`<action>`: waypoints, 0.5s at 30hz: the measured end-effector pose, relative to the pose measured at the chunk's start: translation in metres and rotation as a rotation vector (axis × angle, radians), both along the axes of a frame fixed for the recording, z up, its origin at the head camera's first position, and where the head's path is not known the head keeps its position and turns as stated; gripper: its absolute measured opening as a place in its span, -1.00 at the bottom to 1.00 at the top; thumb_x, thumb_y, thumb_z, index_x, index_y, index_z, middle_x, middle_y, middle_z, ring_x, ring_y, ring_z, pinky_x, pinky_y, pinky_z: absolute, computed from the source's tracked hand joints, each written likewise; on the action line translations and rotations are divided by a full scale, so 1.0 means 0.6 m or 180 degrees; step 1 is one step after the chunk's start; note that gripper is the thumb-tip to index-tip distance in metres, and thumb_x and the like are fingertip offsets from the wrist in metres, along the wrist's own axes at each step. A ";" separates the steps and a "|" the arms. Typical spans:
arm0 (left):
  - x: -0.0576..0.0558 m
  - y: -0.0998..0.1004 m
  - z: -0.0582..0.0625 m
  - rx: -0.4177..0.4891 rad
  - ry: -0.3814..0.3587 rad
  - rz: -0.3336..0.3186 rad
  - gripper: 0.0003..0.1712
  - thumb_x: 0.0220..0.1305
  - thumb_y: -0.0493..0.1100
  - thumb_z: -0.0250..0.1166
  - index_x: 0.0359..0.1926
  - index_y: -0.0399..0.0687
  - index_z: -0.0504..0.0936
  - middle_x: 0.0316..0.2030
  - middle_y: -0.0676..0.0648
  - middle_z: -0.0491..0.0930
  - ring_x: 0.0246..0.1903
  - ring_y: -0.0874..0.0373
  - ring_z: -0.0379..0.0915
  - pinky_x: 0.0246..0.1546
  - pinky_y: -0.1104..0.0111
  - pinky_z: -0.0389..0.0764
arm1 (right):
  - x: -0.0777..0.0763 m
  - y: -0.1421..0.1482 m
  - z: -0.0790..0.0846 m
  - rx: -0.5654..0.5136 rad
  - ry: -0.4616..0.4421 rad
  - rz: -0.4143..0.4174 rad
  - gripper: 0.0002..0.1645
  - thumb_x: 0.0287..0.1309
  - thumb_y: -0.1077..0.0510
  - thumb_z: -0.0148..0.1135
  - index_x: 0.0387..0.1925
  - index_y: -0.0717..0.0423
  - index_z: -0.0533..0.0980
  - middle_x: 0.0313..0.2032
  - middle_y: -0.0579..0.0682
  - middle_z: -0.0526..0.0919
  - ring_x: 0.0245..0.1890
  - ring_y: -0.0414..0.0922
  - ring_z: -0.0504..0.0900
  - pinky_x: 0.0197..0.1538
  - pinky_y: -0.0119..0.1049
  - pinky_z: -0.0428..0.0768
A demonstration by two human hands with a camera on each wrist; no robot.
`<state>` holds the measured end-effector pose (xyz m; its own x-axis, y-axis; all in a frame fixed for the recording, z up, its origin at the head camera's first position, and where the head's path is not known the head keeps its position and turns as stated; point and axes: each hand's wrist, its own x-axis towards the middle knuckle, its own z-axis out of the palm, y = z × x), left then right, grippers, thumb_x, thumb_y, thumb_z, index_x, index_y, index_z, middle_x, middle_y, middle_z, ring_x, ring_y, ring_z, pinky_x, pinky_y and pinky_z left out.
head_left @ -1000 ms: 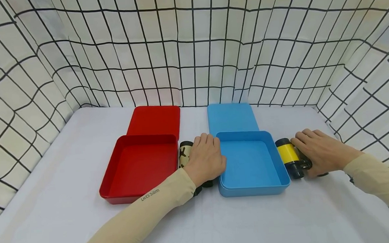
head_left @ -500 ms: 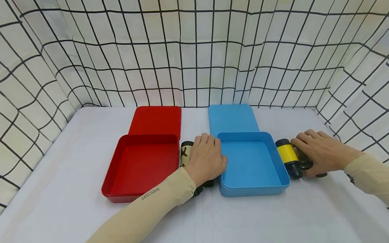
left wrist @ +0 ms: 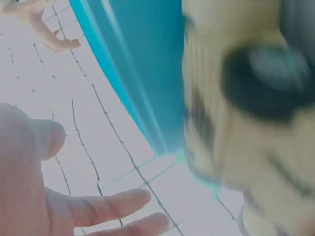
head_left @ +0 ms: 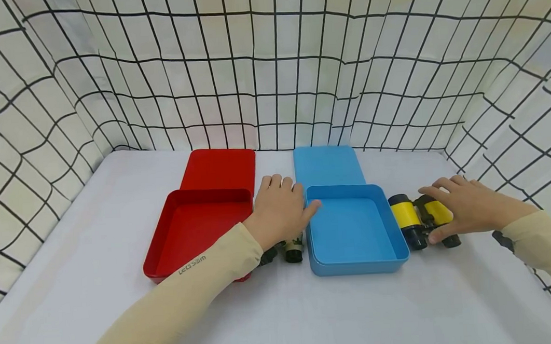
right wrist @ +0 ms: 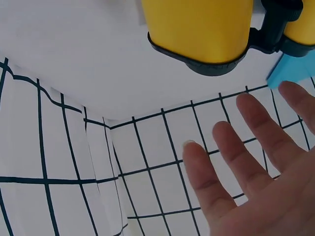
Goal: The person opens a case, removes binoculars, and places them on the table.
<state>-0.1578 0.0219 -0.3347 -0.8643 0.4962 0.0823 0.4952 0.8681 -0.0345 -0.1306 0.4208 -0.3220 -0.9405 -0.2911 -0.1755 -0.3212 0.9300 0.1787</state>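
Note:
Camouflage binoculars [head_left: 293, 249] lie between the red box [head_left: 203, 222] and the blue box [head_left: 355, 225], mostly hidden under my left hand [head_left: 279, 208]. That hand hovers over them with its thumb out to the side; in the left wrist view its fingers [left wrist: 108, 204] are extended, apart from the camouflage barrel [left wrist: 236, 142]. To the right of the blue box rest yellow and black binoculars [head_left: 405, 215]. My right hand [head_left: 473, 203] is spread loosely above their right barrel, and the right wrist view shows its straight fingers [right wrist: 256, 132] holding nothing.
Behind the boxes lie a flat red lid [head_left: 221, 167] and a flat blue lid [head_left: 329, 166]. A white cloth [head_left: 311, 315] covers the table. Black grid netting [head_left: 274, 58] over white sheeting encloses the back and both sides.
Both hands have let go of the binoculars and opened. My left hand rose slightly leftward; my right hand drew up and right, uncovering the second yellow barrel.

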 end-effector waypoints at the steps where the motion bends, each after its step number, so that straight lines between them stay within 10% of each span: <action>1: -0.003 -0.006 0.004 0.0021 0.0036 0.0009 -0.28 0.52 0.40 -0.11 0.17 -0.07 0.57 0.04 -0.13 0.63 0.08 -0.08 0.47 0.19 0.05 0.45 | -0.001 0.002 0.002 -0.0007 0.0033 -0.0015 0.47 -0.40 -0.80 0.32 0.41 0.07 0.41 0.25 0.27 0.54 0.18 0.32 0.48 0.20 0.44 0.47; 15: -0.055 -0.172 0.033 0.0714 0.0363 0.0425 -0.20 0.50 0.33 -0.02 0.49 -0.11 0.33 0.48 -0.30 0.28 0.57 -0.32 -0.02 0.47 -0.22 0.10 | -0.014 0.018 0.015 -0.0333 0.0584 -0.0183 0.09 0.19 -0.48 0.29 0.52 0.05 0.24 0.41 0.36 0.31 0.37 0.45 0.21 0.37 0.55 0.17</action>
